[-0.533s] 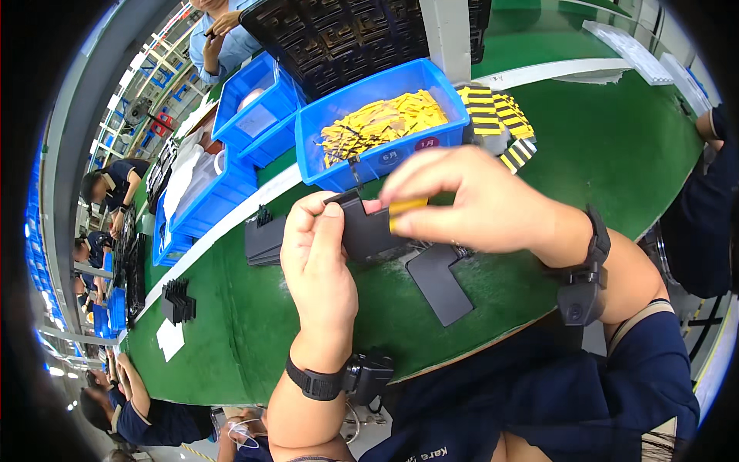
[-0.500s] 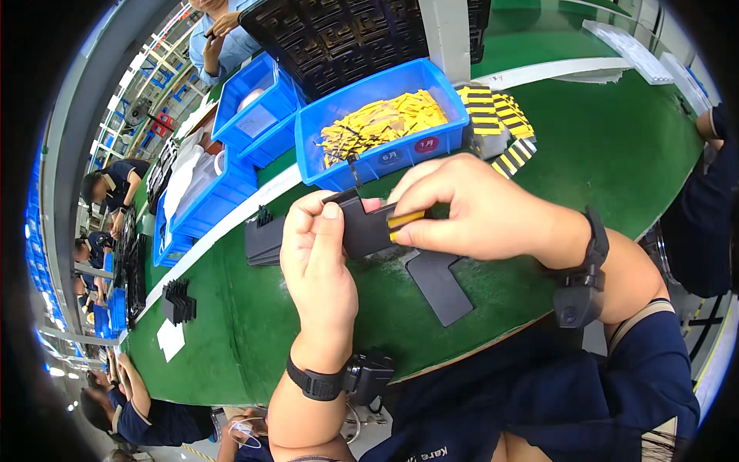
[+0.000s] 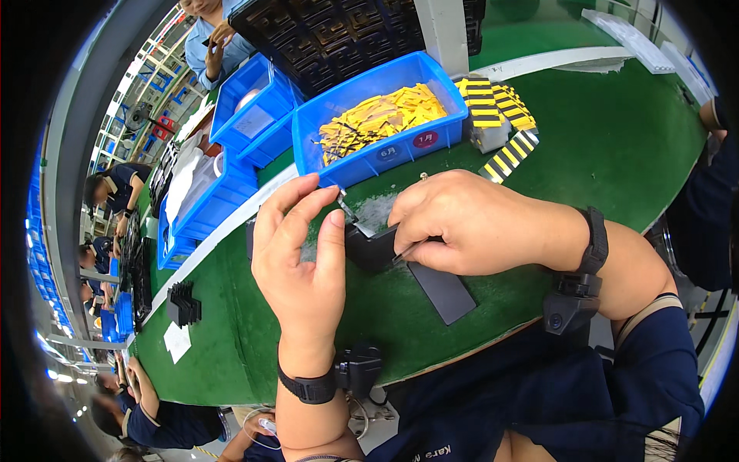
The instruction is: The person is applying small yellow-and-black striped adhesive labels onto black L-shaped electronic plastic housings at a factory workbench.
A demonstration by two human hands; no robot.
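My right hand [image 3: 462, 223] pinches a black L-shaped plate [image 3: 369, 248] by its right end. The plate is held tilted above the green table, and a narrow tab [image 3: 346, 206] sticks up at its upper left. My left hand [image 3: 299, 254] is open beside the plate's left end, fingers spread and thumb raised close to the tab. Another flat black plate [image 3: 444, 294] lies on the table below my right hand. Behind my left hand, more dark plates are mostly hidden.
A blue bin [image 3: 381, 158] of yellow and black strips stands beyond my hands. Striped yellow-black pieces [image 3: 485, 108] lie to its right. Stacked blue bins [image 3: 208, 204] and a small group of black parts [image 3: 183, 304] are on the left. Other people sit farther off.
My left hand has let go of the black plate and spread its fingers. My right hand has turned the plate; the yellow-black strip at its fingertips no longer shows.
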